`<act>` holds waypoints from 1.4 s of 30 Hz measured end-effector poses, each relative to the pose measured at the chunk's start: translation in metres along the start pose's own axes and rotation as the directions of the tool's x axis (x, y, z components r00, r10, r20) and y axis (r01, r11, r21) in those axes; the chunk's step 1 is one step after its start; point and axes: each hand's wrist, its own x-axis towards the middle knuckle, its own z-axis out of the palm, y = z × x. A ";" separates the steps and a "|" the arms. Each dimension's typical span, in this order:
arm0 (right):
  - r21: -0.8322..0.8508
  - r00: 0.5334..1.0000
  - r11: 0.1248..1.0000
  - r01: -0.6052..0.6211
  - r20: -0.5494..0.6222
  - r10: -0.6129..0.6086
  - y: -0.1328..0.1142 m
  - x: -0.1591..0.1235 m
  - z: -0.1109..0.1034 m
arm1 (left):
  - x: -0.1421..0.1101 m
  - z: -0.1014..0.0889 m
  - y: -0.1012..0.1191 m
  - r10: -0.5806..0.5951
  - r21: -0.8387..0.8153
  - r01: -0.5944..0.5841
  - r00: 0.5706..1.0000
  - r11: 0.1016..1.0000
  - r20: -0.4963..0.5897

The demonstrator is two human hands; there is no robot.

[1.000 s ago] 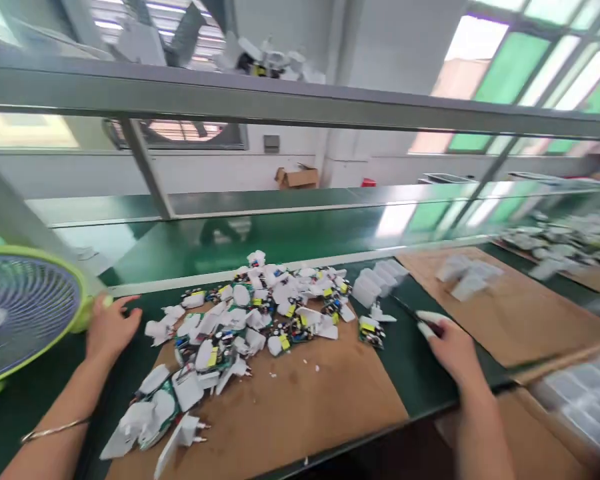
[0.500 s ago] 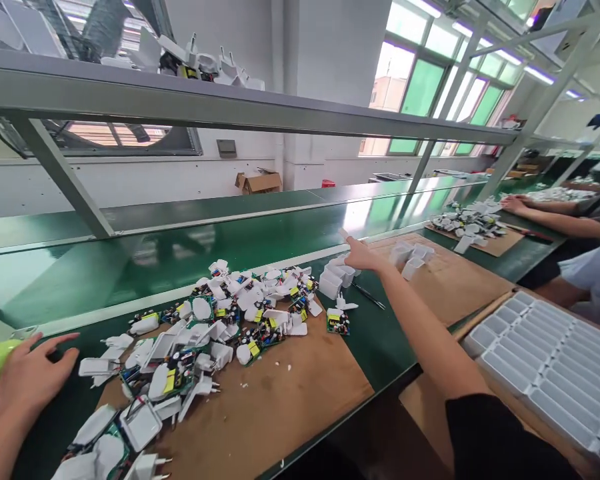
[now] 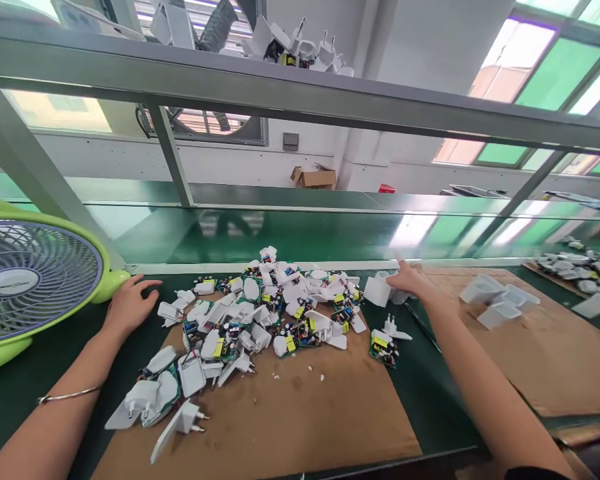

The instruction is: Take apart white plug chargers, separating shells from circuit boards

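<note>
Many white charger casings [image 3: 192,373] and circuit boards [image 3: 383,351] lie heaped on brown cardboard [image 3: 300,413]. The right hand [image 3: 410,281], fingers open, touches one hollow casing [image 3: 377,291]; the relaxed, open left hand [image 3: 130,308] rests just left of the heap.

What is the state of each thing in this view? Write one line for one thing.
Left hand: open, flat on the green bench.
Right hand: open, fingers at a white charger shell.
Chargers: broken open, heaped on cardboard with circuit boards.
Thin dark tool: lying on the bench.
</note>
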 end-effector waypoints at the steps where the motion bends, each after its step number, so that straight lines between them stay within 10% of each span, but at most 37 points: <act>1: -0.012 1.000 1.000 -0.010 -0.005 0.010 0.001 0.001 0.003 | -0.001 -0.001 0.002 0.000 -0.003 0.000 1.000 1.000 0.003; 13: -0.215 0.979 0.959 0.184 -0.047 -0.198 0.013 -0.019 0.021 | -0.012 -0.013 0.020 0.015 -0.011 -0.015 1.000 1.000 0.001; 22: -0.312 0.881 0.850 0.425 -0.074 -0.468 -0.015 -0.023 0.002 | -0.029 -0.034 0.071 0.068 -0.006 -0.070 0.977 0.997 -0.200; 27: -0.241 0.924 0.913 0.330 -0.116 -0.365 -0.046 -0.040 -0.045 | -0.046 -0.058 0.110 0.248 -0.057 -0.307 0.854 0.950 -0.458; 31: -0.114 0.893 0.922 0.369 -0.232 -0.386 -0.120 -0.082 -0.078 | -0.066 -0.076 0.135 0.433 -0.145 -0.579 0.732 0.802 -0.527; 34: 0.153 0.788 0.776 0.611 -0.209 -0.579 -0.201 -0.129 -0.078 | -0.078 -0.078 0.149 0.570 -0.272 -0.708 0.694 0.651 -0.441; 38: 0.482 0.512 0.416 0.771 -0.081 -0.855 -0.297 -0.171 -0.067 | -0.078 -0.066 0.148 0.586 -0.341 -0.691 0.722 0.637 -0.368; 42: 0.620 0.070 0.177 0.765 0.193 -0.979 -0.346 -0.143 -0.072 | -0.065 -0.057 0.130 0.493 -0.236 -0.643 0.731 0.728 -0.472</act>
